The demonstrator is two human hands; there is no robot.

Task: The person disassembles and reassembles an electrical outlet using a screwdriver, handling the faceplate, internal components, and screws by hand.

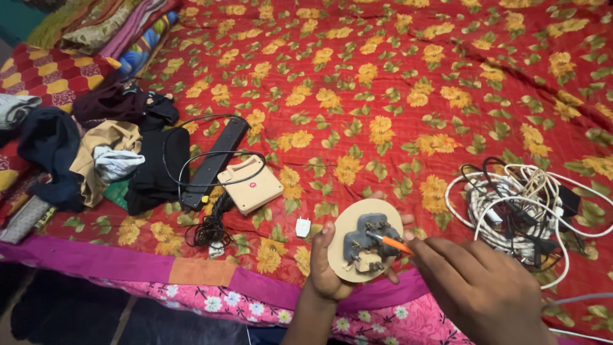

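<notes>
My left hand (327, 268) holds a round beige plate (345, 223) with dark grey electrical parts fixed on it, over the near edge of a bed. My right hand (482, 291) grips a tool with an orange handle (397, 245) and has its tip set against the grey parts (368, 239). Both hands are at the bottom centre of the head view.
A red floral bedspread (383, 83) covers the bed. A beige switch box (251, 184), a black power strip (214, 163), a coiled black cord (211, 227) and a small white plug (302, 226) lie to the left. Tangled white and black cables (530, 204) are to the right; clothes (83, 153) are piled far left.
</notes>
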